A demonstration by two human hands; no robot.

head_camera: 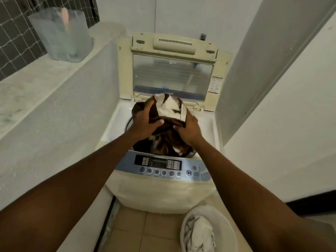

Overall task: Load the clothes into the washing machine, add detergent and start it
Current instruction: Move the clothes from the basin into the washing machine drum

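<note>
A cream top-loading washing machine (160,193) stands in a narrow alcove with its lid (172,77) raised upright. Over the open drum I hold a bundle of dark brown and white clothes (169,108). My left hand (145,122) grips its left side and my right hand (189,130) grips its right side. More brown and white fabric hangs below the bundle into the drum. The control panel (160,165) with round buttons runs along the machine's front edge. No detergent is in view.
A white laundry basket (223,220) holding pale clothes sits on the tiled floor at the lower right. A translucent plastic container (61,33) stands on the marble ledge (32,82) to the left. White walls close in on both sides.
</note>
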